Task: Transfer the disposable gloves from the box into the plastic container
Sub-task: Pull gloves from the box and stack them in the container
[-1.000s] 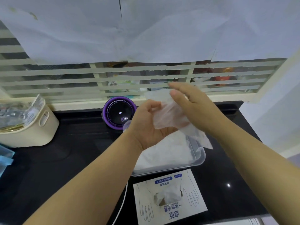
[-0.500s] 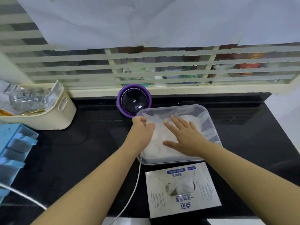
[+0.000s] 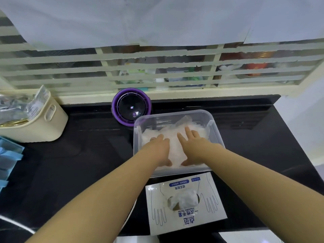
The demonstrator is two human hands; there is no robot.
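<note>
Currently both hands, left [image 3: 158, 149] and right [image 3: 193, 146], are pressing flat, fingers straight, on gloves [image 3: 172, 137] in container [image 3: 216, 127].

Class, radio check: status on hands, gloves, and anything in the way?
Left hand, right hand flat on gloves in plastic container. Box holds more. Nothing blocking.

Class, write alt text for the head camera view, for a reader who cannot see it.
The left hand and right hand press flat on the disposable gloves piled in a clear plastic container on a black counter. The glove box lies nearer the person, more gloves showing in its opening.
</note>
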